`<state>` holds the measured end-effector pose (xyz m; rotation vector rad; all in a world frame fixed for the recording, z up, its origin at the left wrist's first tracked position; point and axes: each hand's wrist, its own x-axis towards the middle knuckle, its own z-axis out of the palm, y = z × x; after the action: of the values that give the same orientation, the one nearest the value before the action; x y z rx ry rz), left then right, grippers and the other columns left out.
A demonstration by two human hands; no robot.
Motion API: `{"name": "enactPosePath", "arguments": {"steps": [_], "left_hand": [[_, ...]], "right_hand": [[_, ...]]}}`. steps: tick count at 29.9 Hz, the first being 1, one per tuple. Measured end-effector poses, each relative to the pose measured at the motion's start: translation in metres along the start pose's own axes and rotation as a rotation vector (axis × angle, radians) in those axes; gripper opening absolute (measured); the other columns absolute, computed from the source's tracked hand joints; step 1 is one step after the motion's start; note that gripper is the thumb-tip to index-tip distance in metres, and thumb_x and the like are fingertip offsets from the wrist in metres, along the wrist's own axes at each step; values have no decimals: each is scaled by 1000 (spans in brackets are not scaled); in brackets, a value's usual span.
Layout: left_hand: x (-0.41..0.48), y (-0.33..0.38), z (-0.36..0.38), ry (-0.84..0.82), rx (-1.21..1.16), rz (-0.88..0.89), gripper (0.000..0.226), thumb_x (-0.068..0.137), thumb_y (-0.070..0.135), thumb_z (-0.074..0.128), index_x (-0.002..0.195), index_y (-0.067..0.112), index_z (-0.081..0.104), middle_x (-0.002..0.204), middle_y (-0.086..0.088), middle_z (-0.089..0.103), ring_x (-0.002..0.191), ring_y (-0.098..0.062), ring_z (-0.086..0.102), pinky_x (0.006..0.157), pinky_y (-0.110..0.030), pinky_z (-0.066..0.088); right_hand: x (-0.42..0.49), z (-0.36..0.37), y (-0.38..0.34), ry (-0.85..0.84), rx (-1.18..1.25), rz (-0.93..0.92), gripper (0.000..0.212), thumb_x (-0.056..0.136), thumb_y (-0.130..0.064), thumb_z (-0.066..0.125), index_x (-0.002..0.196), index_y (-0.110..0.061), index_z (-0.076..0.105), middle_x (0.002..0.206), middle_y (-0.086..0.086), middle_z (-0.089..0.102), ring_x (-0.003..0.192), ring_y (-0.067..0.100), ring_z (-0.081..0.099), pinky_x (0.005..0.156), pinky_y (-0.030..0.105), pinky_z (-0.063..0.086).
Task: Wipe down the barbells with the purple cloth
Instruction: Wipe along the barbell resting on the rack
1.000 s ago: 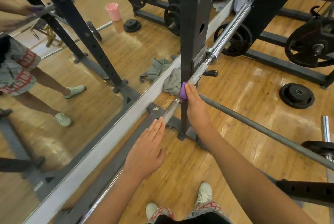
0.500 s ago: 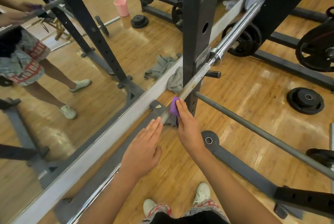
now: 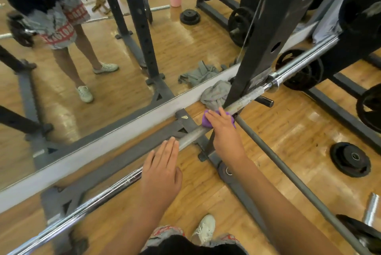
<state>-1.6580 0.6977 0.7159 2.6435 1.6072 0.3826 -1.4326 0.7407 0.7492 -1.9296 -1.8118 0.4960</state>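
The barbell [image 3: 191,137] runs diagonally from the lower left to the upper right and rests in the black rack. My right hand [image 3: 224,133] grips the purple cloth [image 3: 206,123] over the bar, just below the rack upright [image 3: 266,34]. The cloth wraps the bar under my fingers, and only its edges show. My left hand [image 3: 162,170] lies flat with straight fingers on the bar, a short way nearer to me than the cloth. The bar is dull grey between my hands and shiny chrome further along both ends.
A wall mirror [image 3: 103,69] runs along the left behind the bar. A grey rag [image 3: 214,96] lies at its base. A thin grey safety bar [image 3: 288,164] crosses to the lower right. A weight plate [image 3: 350,159] lies on the wooden floor, and more plates hang at the right.
My right hand slid the cloth down the bar toward my left hand, then back up a little toward the upright. My left hand stayed flat on the bar.
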Motion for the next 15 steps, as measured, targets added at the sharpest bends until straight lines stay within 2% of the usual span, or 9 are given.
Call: {"name": "enactPosePath", "arguments": {"steps": [3,5,7,9,12,15], "left_hand": [[1,3,5,77,3,-24,63,87,22,52,149,10,47,155,-5,45,142,-20,45,114,-41,31],[3,6,7,135,-2,-50,60,86,19,53,145,10,53,152,-5,50,137,-20,50,111,-40,34],[4,7,10,183,-22,-65,55,87,17,53,142,11,57,149,-3,53,133,-19,54,108,-40,37],[5,9,11,228,-51,-81,52,88,16,53,140,12,59,146,-2,57,130,-18,57,105,-41,41],[5,12,12,254,-82,-107,51,87,14,55,138,14,61,144,0,58,129,-16,58,104,-42,43],[5,12,12,254,-102,-117,51,87,14,54,138,15,61,145,2,57,130,-14,56,106,-41,41]], "right_hand": [[-1,10,1,-74,-51,-135,80,77,24,49,150,-8,43,157,5,41,154,29,15,127,46,7],[-5,18,-1,-84,-40,-227,82,73,24,48,149,-7,45,155,7,44,153,29,19,125,40,-2],[-12,26,-4,-84,-7,-279,82,74,23,51,149,-7,45,154,7,45,151,28,23,123,36,-4],[-18,35,-4,-77,-12,-334,87,71,22,59,151,-8,43,156,6,43,151,27,23,123,38,-2],[-21,36,7,-76,-27,-440,94,69,22,65,153,-8,36,160,5,36,152,23,19,125,32,-4],[-12,22,20,-73,-25,-507,89,69,25,60,150,-8,43,156,7,44,149,22,28,125,41,16]]}}
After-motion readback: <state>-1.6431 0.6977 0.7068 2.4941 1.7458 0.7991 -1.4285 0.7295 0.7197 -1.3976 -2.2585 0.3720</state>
